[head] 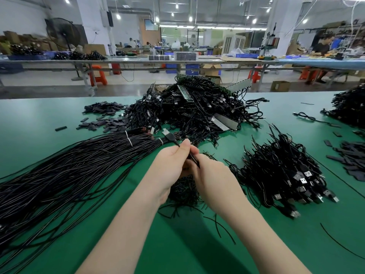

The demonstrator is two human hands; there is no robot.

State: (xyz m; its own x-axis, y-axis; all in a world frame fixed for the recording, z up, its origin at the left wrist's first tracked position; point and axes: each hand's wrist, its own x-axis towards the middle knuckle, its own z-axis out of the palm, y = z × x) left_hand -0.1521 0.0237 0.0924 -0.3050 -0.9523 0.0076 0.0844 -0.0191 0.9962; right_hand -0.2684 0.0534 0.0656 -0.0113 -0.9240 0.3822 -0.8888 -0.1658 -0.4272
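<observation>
I have one USB cable (pixel 171 137) held between both hands above the green table (pixel 59 115). Its long axis runs from near right to far left, and the single metal plug sticks out beyond the left hand (pixel 169 163) toward the far left. That hand pinches the cord just behind the plug with thumb and curled fingers. The right hand (pixel 213 175) sits nearer and to the right, fingers closed on what looks like one short black sleeve (pixel 194 160) on the cord. So the plug lies away from the right grip, and the left hand is the nearer one to it. Any slide along the cord would have to follow that diagonal. By my count there are two hands, one cable, one plug and one sleeve in hand. On the left lies one long wire bundle (pixel 79 165) with two white ties (pixel 128 138). There are three big cable heaps: centre far (pixel 197 107), right (pixel 280 175) and far right (pixel 349 103). The loose flat sleeves (pixel 104 115) are too many to count
</observation>
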